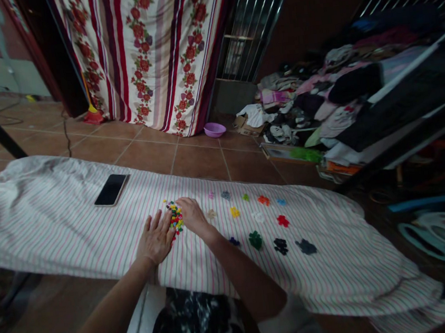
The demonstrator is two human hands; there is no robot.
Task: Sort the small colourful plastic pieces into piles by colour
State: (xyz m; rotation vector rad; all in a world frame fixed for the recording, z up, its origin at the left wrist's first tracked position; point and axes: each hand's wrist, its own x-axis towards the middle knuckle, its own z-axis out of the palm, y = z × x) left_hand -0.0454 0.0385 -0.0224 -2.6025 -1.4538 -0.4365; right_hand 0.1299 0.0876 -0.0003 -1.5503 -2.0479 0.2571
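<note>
A mixed pile of small coloured pieces (pixel 177 220), mostly yellow, red and green, lies on the striped cloth. They are too small to tell their kind. My left hand (pixel 157 238) rests flat and open against the pile's left side, fingers spread. At its right edge, my right hand (pixel 192 215) has its fingers bent down and together; whatever may be in them is hidden. To the right lie several single-colour clusters, among them an orange cluster (pixel 263 200), a yellow cluster (pixel 234 212), a red cluster (pixel 283 221), a dark green cluster (pixel 255 240) and a black cluster (pixel 280 245).
The striped cloth (pixel 74 230) covers a long surface in front of me. A phone (pixel 111 190) lies on it at the left. Beyond are a purple basin (pixel 214 130), a broom (pixel 93 114), a hanging floral curtain (pixel 139 53) and heaped clothes (pixel 317 87).
</note>
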